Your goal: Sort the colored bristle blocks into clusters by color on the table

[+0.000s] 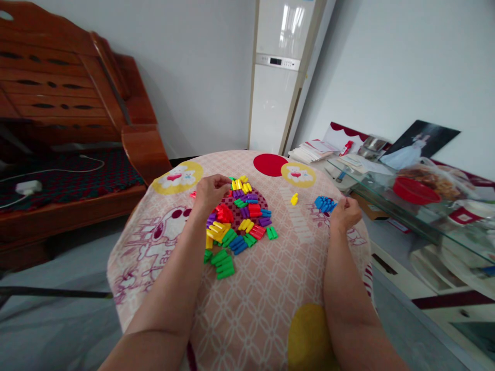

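Note:
A pile of plastic building blocks (254, 210) in red, yellow, green, blue and purple lies on the table, many joined into small ridged groups. My left hand (211, 191) is at the pile's far left side, its fingertips pinched together near yellow blocks (236, 184); whatever they hold is hidden. To the right, a cluster of blue blocks (325, 204) lies close against my right hand (346, 212). That hand's thumb and fingers are closed, and I cannot make out what is in them. Between the two groups sits a small yellow block (294, 199) by itself.
A patterned cloth (255, 288) covers the round table. Close on the right stands a glass-topped cabinet (371, 190) with papers, a red bowl (415, 190) and bags. A wooden bench (143, 144) is at the left, and a tall white air conditioner (273, 103) stands behind.

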`<state>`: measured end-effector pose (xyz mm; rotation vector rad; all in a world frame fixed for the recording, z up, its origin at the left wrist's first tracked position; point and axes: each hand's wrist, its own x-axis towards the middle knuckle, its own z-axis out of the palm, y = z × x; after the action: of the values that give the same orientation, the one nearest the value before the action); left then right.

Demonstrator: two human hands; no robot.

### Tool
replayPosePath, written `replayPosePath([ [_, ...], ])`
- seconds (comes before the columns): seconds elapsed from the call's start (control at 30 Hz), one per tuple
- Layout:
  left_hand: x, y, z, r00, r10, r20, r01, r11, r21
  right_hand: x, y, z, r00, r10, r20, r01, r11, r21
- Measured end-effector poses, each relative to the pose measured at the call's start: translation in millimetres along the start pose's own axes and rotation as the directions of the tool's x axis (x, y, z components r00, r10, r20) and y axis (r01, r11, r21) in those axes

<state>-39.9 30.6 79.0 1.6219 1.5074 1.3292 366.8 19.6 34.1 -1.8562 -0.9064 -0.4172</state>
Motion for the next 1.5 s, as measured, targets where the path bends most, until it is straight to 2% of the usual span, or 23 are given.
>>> replayPosePath([
  [0.07,-7,11,18.8,0.991,0.089,0.099,-0.105,0.979,0.172,-7,-12,1,0.996,-0.085,0.041,0.082,0.995,0.059],
  [0.13,-15,19,38.8,0.958,0.166,0.234,-0.24,0.91,0.337,-16,-22,4,0.981,-0.16,0.114,0.148,0.983,0.107],
  [0.23,-24,17,59.5,0.929,0.153,0.336,-0.317,0.797,0.514,-25,-31,9,0.949,-0.24,0.202,0.21,0.965,0.157],
  [0.33,-25,0,65.0,0.934,0.088,0.346,-0.297,0.732,0.614,-30,-34,10,0.934,-0.271,0.233,0.233,0.956,0.177],
  [0.47,-21,-16,65.2,0.938,0.078,0.336,-0.292,0.699,0.652,-31,-37,8,0.932,-0.266,0.246,0.227,0.958,0.174],
  [0.6,-22,-14,68.8,0.948,0.056,0.314,-0.266,0.681,0.682,-34,-46,4,0.917,-0.278,0.287,0.228,0.954,0.193],
  [0.83,-26,-3,71.8,0.956,-0.02,0.291,-0.212,0.636,0.742,-52,-65,4,0.848,-0.406,0.34,0.309,0.901,0.305],
  [1.0,-25,-4,73.6,0.964,-0.027,0.265,-0.189,0.633,0.751,-61,-69,8,0.82,-0.472,0.323,0.348,0.86,0.372],
  [1.13,-23,-7,72.6,0.975,0.04,0.22,-0.181,0.716,0.674,-63,-73,8,0.781,-0.512,0.358,0.32,0.82,0.475],
  [1.3,-24,2,73.5,0.938,0.235,0.256,-0.323,0.86,0.395,-73,-89,6,0.645,-0.602,0.471,0.157,0.707,0.689],
  [1.43,-30,17,78.5,0.882,0.368,0.296,-0.43,0.884,0.185,-85,-103,4,0.529,-0.664,0.528,0.069,0.654,0.753],
  [1.5,-33,22,80.1,0.868,0.389,0.307,-0.444,0.886,0.134,-88,-106,3,0.493,-0.675,0.55,0.052,0.653,0.755],
])
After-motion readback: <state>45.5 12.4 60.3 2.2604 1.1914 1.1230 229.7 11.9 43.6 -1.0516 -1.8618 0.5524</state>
